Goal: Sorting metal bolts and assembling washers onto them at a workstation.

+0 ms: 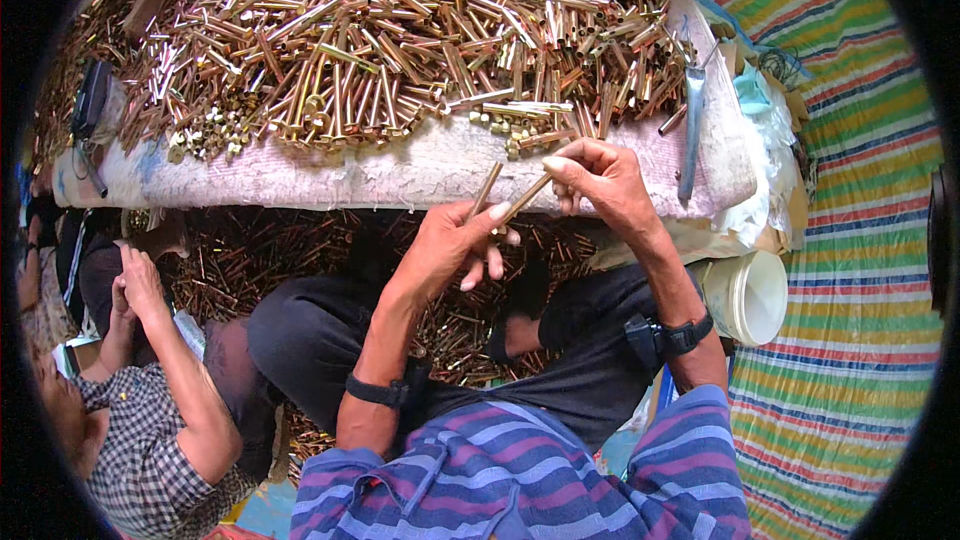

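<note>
My left hand (pixel 445 245) is closed round a brass-coloured metal tube (pixel 487 186), whose end sticks up past the thumb. My right hand (pixel 612 188) pinches the upper end of a second slim metal rod (pixel 526 201) between thumb and fingertips. That rod slants down to the left, and its lower end meets the fingers of my left hand. Whether the two pieces touch is hidden by those fingers. Both hands are in front of the table's near edge. Beyond them lies a large heap of similar metal tubes and rods (pixel 400 30), with small nuts (pixel 215 130) along its front.
A worn, cloth-covered table edge (pixel 330 175) runs across. A blue-handled tool (pixel 692 130) lies at its right end, a dark device (pixel 90 100) at its left. More rods (pixel 250 260) cover the floor below. A white bucket (pixel 765 298) stands right; a person (pixel 160 430) sits left.
</note>
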Motion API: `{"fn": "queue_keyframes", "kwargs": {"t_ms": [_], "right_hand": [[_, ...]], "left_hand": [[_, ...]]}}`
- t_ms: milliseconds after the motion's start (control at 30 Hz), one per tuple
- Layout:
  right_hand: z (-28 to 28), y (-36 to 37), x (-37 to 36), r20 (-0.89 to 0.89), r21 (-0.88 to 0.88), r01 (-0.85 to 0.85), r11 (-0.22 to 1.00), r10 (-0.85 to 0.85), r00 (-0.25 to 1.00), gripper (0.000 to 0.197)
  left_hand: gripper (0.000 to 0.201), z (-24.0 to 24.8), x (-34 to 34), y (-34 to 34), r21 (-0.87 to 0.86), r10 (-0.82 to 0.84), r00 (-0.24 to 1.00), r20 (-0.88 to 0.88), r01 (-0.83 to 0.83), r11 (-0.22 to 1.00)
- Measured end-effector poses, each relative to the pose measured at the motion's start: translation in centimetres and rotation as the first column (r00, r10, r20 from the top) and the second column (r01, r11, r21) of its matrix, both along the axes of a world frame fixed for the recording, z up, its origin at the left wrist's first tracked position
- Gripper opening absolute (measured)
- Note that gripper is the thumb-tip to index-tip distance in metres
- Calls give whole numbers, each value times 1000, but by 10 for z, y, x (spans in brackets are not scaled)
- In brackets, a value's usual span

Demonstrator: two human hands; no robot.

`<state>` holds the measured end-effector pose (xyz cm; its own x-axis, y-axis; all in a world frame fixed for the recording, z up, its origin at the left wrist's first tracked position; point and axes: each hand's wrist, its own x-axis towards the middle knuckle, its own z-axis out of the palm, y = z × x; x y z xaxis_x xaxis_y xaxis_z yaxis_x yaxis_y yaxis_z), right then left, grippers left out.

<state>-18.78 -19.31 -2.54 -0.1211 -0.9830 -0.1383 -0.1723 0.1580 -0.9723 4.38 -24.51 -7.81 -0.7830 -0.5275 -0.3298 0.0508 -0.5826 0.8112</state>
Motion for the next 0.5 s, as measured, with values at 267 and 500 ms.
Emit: {"fn": "queue_keyframes", "kwargs": {"t_ms": [267, 500], "right_hand": [[-7, -26, -11, -301, -8, 12, 1000, -14, 954, 23], [-28, -31, -15, -860, -107, -159, 982, -11, 510, 25]], "left_hand": [[28, -1, 0, 0, -8, 89, 988, 126, -89, 996], [28, -10, 1, -1, 11, 169, 978, 123, -172, 985]]}}
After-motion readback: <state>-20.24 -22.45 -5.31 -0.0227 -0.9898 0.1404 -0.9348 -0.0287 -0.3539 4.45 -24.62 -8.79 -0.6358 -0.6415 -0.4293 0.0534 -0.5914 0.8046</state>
